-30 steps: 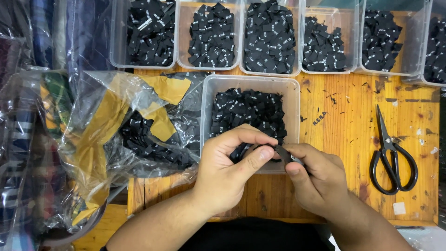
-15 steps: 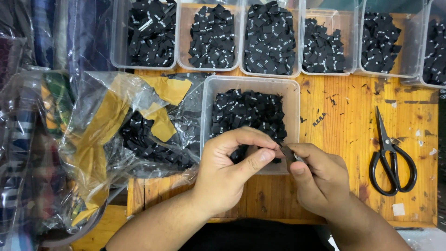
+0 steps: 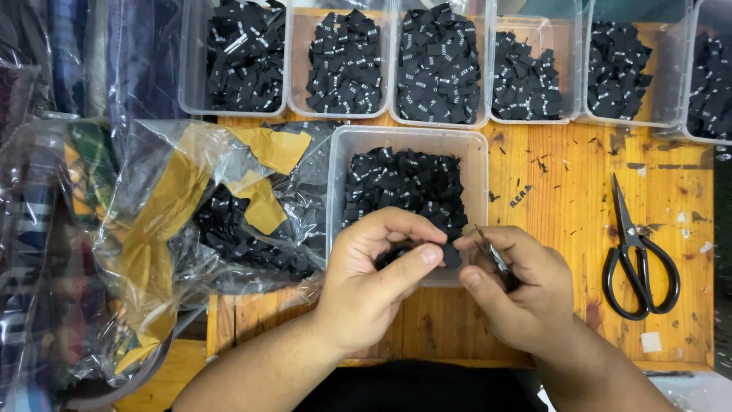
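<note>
At the left of the frame a crumpled clear plastic bag patched with yellow tape [image 3: 198,206] lies open on the orange wooden tabletop [image 3: 564,229], spilling small black fabric labels close to the work.

Just right of it, at centre, a clear rectangular plastic tub of black labels [image 3: 408,183] sits directly above the hands, so that pieces stay within easy reach. The left hand [image 3: 374,282] has thumb and fingers pinched together on 1 small black label [image 3: 450,255], held over the tub's near edge. The right hand [image 3: 518,294] is closed around a small metal snipping tool [image 3: 488,248], whose tip meets the label, probably to trim it.

Along the top, 6 more clear tubs of black labels [image 3: 438,61] stand in a row, seemingly sorted. At the right, black-handled scissors [image 3: 637,255] lie unused.

Compared with 0.5 s ago, the hands sit slightly closer together and the label is pinched nearer the tool; everything else is unchanged.
</note>
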